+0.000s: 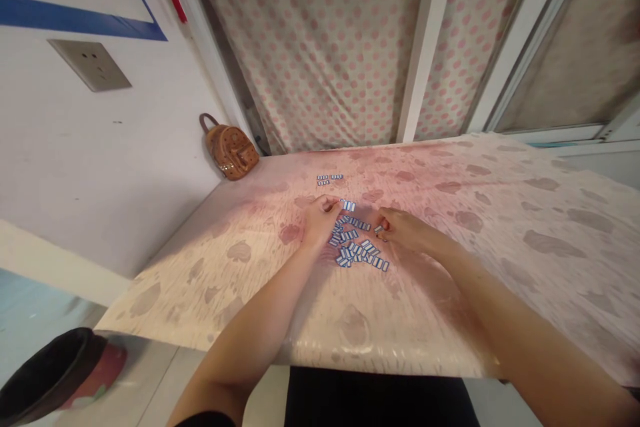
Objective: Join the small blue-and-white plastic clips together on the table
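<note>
My left hand pinches the end of a small blue-and-white strip between thumb and fingers, just above the table. To the right, the fingers of my right hand are closed on another such strip, of which only a part shows. Between and below both hands lies a loose, overlapping pile of blue-and-white strips. Farther back, a few more strips rest side by side in a small group. What is printed on them is too small to make out.
A patterned cloth covers the table. At its back left corner a small brown backpack-shaped bag leans by the wall. Behind hangs a dotted curtain. A dark-rimmed bin stands on the floor at lower left.
</note>
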Action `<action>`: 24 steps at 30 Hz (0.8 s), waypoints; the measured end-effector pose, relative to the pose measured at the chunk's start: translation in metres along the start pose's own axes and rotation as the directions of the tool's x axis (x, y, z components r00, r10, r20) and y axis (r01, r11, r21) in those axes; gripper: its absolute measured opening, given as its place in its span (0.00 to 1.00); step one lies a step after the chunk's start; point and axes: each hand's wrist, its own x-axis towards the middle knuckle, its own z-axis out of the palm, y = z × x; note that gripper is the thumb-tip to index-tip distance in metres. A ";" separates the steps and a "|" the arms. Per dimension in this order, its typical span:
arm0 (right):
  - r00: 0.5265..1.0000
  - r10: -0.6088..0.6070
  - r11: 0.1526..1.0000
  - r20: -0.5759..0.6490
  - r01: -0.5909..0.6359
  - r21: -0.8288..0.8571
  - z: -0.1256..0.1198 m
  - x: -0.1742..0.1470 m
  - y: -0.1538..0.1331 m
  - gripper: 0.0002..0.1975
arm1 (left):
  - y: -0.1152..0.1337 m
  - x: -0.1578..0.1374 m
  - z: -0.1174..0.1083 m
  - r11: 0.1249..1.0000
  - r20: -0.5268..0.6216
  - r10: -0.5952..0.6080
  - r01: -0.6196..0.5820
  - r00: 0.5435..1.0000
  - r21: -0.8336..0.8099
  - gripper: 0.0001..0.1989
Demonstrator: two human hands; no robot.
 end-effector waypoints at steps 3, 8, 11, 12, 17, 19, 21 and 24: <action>1.000 -0.014 0.999 0.005 0.014 0.035 -0.002 -0.001 -0.004 0.07 | 0.002 -0.003 0.002 0.999 0.024 -0.041 0.041 0.999 -0.012 0.03; 0.983 -0.024 0.979 -0.183 0.060 0.196 -0.011 0.002 -0.011 0.06 | 0.006 -0.010 0.006 0.996 0.026 -0.056 0.057 0.998 -0.069 0.04; 0.952 0.006 0.952 -0.306 0.087 0.292 -0.015 0.004 -0.015 0.06 | 0.006 -0.013 0.011 0.990 0.025 -0.087 0.089 0.996 -0.105 0.03; 0.942 0.029 0.945 -0.334 0.084 0.317 -0.016 0.004 -0.016 0.07 | 0.006 -0.014 0.012 0.988 0.025 -0.096 0.098 0.995 -0.119 0.03; 0.925 0.136 0.865 -0.354 0.064 0.497 -0.014 0.006 -0.018 0.10 | 0.006 -0.020 0.019 0.976 0.048 -0.122 0.128 0.991 -0.178 0.02; 0.926 0.177 0.805 -0.334 0.059 0.590 -0.009 0.006 -0.019 0.10 | 0.007 -0.023 0.021 0.972 0.054 -0.122 0.130 0.991 -0.195 0.02; 0.925 0.220 0.739 -0.308 0.048 0.672 -0.005 0.005 -0.021 0.09 | 0.008 -0.025 0.022 0.968 0.065 -0.120 0.131 0.991 -0.213 0.01; 0.929 0.260 0.674 -0.262 0.019 0.738 0.000 0.005 -0.025 0.08 | 0.009 -0.027 0.023 0.962 0.091 -0.114 0.132 0.989 -0.240 0.01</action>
